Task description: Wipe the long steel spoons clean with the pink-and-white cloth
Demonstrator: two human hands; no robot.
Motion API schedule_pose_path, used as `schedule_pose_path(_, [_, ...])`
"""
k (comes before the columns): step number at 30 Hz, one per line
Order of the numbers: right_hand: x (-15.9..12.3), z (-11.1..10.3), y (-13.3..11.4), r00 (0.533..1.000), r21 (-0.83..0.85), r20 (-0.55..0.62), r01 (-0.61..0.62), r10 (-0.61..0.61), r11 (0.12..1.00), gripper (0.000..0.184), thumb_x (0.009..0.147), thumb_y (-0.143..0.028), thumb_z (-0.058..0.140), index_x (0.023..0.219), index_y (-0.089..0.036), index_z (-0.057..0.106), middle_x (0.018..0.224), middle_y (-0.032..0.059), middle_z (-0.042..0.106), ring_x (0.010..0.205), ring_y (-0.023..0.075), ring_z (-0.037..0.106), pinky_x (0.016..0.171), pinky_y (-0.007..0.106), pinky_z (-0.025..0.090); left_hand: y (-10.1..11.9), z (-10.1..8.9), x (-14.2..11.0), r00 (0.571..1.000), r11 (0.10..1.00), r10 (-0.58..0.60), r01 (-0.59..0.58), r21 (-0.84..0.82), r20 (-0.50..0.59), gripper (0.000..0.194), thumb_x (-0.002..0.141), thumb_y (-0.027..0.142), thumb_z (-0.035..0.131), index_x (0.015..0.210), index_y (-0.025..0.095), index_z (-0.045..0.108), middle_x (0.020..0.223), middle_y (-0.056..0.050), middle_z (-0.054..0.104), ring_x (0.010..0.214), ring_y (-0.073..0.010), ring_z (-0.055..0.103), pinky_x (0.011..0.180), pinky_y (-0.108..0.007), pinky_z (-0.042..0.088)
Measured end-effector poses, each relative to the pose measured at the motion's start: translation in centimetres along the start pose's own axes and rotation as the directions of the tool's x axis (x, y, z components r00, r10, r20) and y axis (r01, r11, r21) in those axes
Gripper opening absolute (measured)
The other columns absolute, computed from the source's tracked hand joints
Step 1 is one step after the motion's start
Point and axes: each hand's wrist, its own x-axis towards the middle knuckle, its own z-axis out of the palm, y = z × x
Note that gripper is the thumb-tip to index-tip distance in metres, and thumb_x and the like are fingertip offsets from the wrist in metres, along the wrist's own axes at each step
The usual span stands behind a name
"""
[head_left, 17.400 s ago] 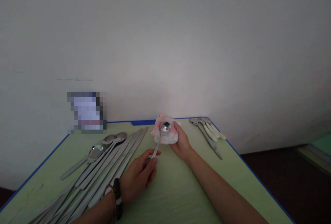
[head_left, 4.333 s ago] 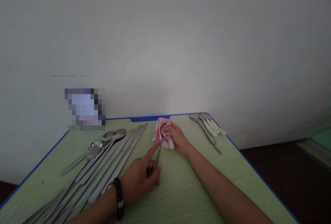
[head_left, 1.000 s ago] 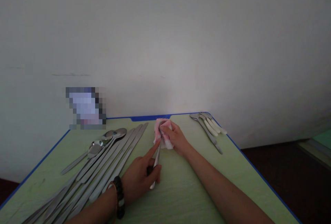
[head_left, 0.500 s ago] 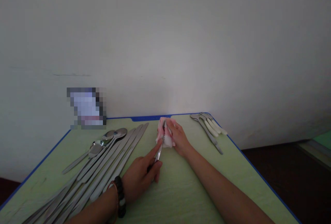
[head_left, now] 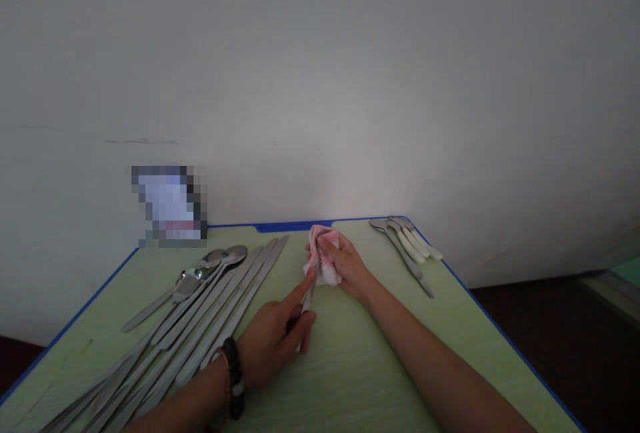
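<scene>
at the near part of the green worktop (head_left: 350, 373), the left hand (head_left: 275, 340) has its grip closed on the handle of a metal utensil (head_left: 309, 296), index finger laid forward along it. knives and spoons (head_left: 210, 296) lie slantwise toward the left edge. farther, mid-worktop, the right hand's (head_left: 350, 265) grip pinches a pink-and-white cloth (head_left: 329, 272) around the utensil's hidden far end. white-handled cutlery (head_left: 413, 246) and a metal spoon (head_left: 411, 264) lie by the far right corner.

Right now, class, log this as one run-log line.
left hand: grips metal utensil | right hand: holds cloth against it | table: cutlery either side
</scene>
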Motion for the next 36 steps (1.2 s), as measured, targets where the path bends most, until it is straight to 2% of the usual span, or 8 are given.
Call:
schedule_pose_path(7, [0.3, 0.1, 0.4, 0.996, 0.007, -0.083, 0.031, -0.030, 1.000, 0.038, 0.067, -0.046, 0.067, 0.090, -0.020, 0.053, 0.062, -0.0022, 0.061, 0.048, 0.0093, 0.053, 0.045, 0.021, 0.045, 0.0, 0.2, 0.1, 1.000, 1.000, -0.017, 0.017, -0.013, -0.005, 0.060, 0.090, 0.026, 0.038, 0.143, 0.015, 0.013, 0.057, 0.006, 0.058, 0.050, -0.0103, 0.047, 0.053, -0.020, 0.034])
schedule_pose_path(11, [0.9, -0.3, 0.5, 0.974, 0.115, -0.216, 0.095, -0.069, 0.989, 0.036, 0.069, -0.051, 0.063, 0.084, -0.020, 0.052, 0.061, -0.0032, 0.058, 0.044, 0.0080, 0.050, 0.043, 0.020, 0.043, 0.1, 0.1, 0.1, 1.000, 1.000, -0.029, 0.029, 0.000, 0.010, 0.056, 0.089, 0.028, 0.038, 0.141, 0.017, 0.021, 0.057, 0.006, 0.058, 0.050, -0.0100, 0.048, 0.053, -0.020, 0.034])
schedule_pose_path(13, [1.1, -0.6, 0.5, 0.968, 0.175, -0.240, 0.111, -0.067, 0.978, 0.036, 0.069, -0.053, 0.062, 0.083, -0.021, 0.052, 0.061, -0.0038, 0.058, 0.044, 0.0080, 0.050, 0.043, 0.021, 0.043, 0.1, 0.0, 0.1, 0.999, 1.000, -0.021, 0.020, 0.020, 0.028, 0.053, 0.090, 0.028, 0.038, 0.140, 0.017, 0.026, 0.057, 0.006, 0.058, 0.051, -0.0102, 0.049, 0.053, -0.020, 0.034])
schedule_pose_path(17, [1.2, -0.8, 0.4, 0.980, 0.206, -0.197, 0.041, 0.001, 0.978, 0.036, 0.069, -0.053, 0.062, 0.079, -0.019, 0.055, 0.061, -0.0026, 0.060, 0.044, 0.0085, 0.051, 0.043, 0.021, 0.044, 0.0, -0.1, 0.1, 0.998, 0.998, 0.032, -0.034, 0.059, 0.048, 0.050, 0.090, 0.026, 0.036, 0.139, 0.017, 0.028, 0.061, 0.005, 0.062, 0.054, -0.0111, 0.052, 0.057, -0.021, 0.036])
schedule_pose_path(22, [0.5, -0.5, 0.0, 0.991, 0.110, -0.016, -0.134, 0.136, 0.985, 0.040, 0.070, -0.053, 0.061, 0.071, -0.014, 0.059, 0.058, 0.0020, 0.062, 0.046, 0.0112, 0.055, 0.045, 0.023, 0.046, -0.2, 0.1, 0.0, 0.999, 0.998, 0.047, -0.048, 0.035, 0.026, 0.053, 0.090, 0.026, 0.036, 0.141, 0.017, 0.021, 0.065, 0.004, 0.065, 0.059, -0.0119, 0.056, 0.062, -0.021, 0.038])
schedule_pose_path(27, [-0.1, -0.2, -0.3, 0.982, 0.042, 0.097, -0.167, 0.162, 0.985, 0.039, 0.069, -0.051, 0.063, 0.075, -0.012, 0.061, 0.064, 0.0045, 0.066, 0.056, 0.0137, 0.061, 0.053, 0.025, 0.050, -0.2, 0.1, 0.0, 0.999, 1.000, 0.022, -0.022, 0.000, 0.025, 0.053, 0.091, 0.026, 0.035, 0.141, 0.014, 0.021, 0.067, 0.003, 0.066, 0.059, -0.0121, 0.055, 0.062, -0.022, 0.039])
schedule_pose_path(32, [0.1, -0.3, 0.1, 0.986, 0.038, 0.071, -0.153, 0.150, 0.988, 0.037, 0.070, -0.049, 0.063, 0.076, -0.012, 0.062, 0.062, 0.0046, 0.066, 0.056, 0.0145, 0.061, 0.055, 0.027, 0.050, -0.1, 0.1, 0.1, 1.000, 1.000, -0.017, 0.017, -0.014, 0.007, 0.055, 0.090, 0.028, 0.038, 0.141, 0.014, 0.022, 0.064, 0.004, 0.065, 0.055, -0.0114, 0.053, 0.056, -0.021, 0.036])
schedule_pose_path(36, [0.7, -0.4, 0.5, 0.995, 0.114, -0.036, -0.092, 0.096, 0.989, 0.036, 0.075, -0.049, 0.058, 0.080, -0.014, 0.062, 0.066, 0.0046, 0.066, 0.059, 0.0149, 0.062, 0.057, 0.027, 0.049, 0.0, 0.1, 0.2, 0.999, 0.999, -0.038, 0.038, 0.002, -0.009, 0.054, 0.089, 0.025, 0.037, 0.140, 0.013, 0.025, 0.061, 0.004, 0.063, 0.054, -0.0111, 0.052, 0.056, -0.021, 0.037])
